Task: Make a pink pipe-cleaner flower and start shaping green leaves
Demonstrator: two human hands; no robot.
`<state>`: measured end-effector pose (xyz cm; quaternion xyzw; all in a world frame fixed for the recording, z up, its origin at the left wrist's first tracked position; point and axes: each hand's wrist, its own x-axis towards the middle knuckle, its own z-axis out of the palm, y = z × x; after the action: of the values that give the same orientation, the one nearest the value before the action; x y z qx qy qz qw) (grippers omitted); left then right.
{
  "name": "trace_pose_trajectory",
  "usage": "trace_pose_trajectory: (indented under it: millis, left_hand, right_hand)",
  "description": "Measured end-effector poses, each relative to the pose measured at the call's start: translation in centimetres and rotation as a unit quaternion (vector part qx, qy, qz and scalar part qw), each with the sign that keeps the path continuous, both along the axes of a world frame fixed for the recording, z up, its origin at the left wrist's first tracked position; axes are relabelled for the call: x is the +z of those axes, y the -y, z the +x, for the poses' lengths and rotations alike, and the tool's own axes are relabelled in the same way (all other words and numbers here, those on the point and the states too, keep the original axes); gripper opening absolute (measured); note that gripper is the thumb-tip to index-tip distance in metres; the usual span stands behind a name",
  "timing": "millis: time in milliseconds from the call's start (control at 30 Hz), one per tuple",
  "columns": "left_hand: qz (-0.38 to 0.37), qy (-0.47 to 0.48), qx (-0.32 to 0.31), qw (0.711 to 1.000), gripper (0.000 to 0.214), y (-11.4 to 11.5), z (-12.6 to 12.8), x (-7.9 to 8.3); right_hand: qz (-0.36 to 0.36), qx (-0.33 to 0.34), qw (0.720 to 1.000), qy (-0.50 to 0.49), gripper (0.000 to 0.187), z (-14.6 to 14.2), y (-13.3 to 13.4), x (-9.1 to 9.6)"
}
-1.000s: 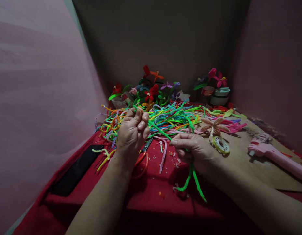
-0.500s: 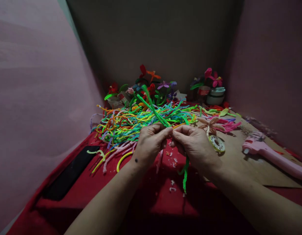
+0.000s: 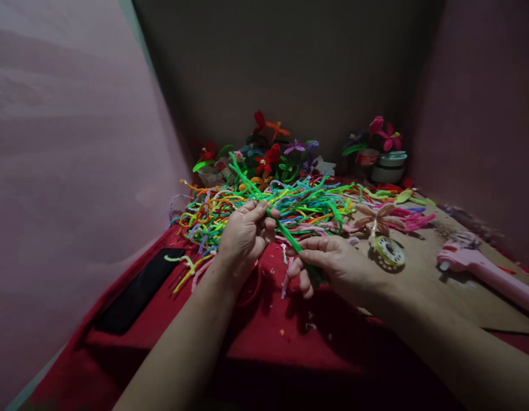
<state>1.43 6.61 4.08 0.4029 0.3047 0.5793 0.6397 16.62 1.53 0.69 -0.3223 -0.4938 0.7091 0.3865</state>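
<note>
Green pipe cleaners (image 3: 289, 236) run diagonally between my two hands over the front of the table. My left hand (image 3: 246, 233) pinches them near their middle, and their fuzzy ends stick out up and to the left. Lower down, my right hand (image 3: 328, 262) has its thumb and forefinger closed on the same green strands; its other fingers are loosely curled. The lower ends are partly hidden behind the right hand. Just beyond both hands lies a big tangled heap of coloured pipe cleaners (image 3: 217, 208).
A black phone (image 3: 138, 294) lies at left on the red cloth (image 3: 285, 348). To the right, a cardboard sheet (image 3: 423, 291) bears a pink glue gun (image 3: 483, 260), a yellow spool (image 3: 390, 253) and a beige flower (image 3: 376, 217). Pipe-cleaner flowers (image 3: 271, 157) and a lidded jar (image 3: 388, 167) stand behind.
My hands, close together before, are now apart. The right hand has moved down along the green pipe cleaners, which now stretch between the hands. The view has shifted slightly left.
</note>
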Motion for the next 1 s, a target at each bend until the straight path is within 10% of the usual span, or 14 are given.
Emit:
trace_pose_trajectory:
  millis: [333,767,1000]
  left_hand:
    - [0.018,-0.039,0.038,0.998,0.012,0.1,0.1,0.2]
    - [-0.032,-0.029,0.033,0.999,0.017,-0.6,0.1,-0.6]
    - [0.006,-0.052,0.007,0.999,0.014,-0.2,0.2,-0.7]
  right_hand:
    - [0.040,-0.122,0.988,0.086,0.009,-0.6,0.1,-0.5]
    - [0.316,-0.079,0.910,0.257,0.025,-1.3,2.5,-0.8]
    - [0.086,0.045,0.988,0.119,0.014,-0.7,1.5,0.4]
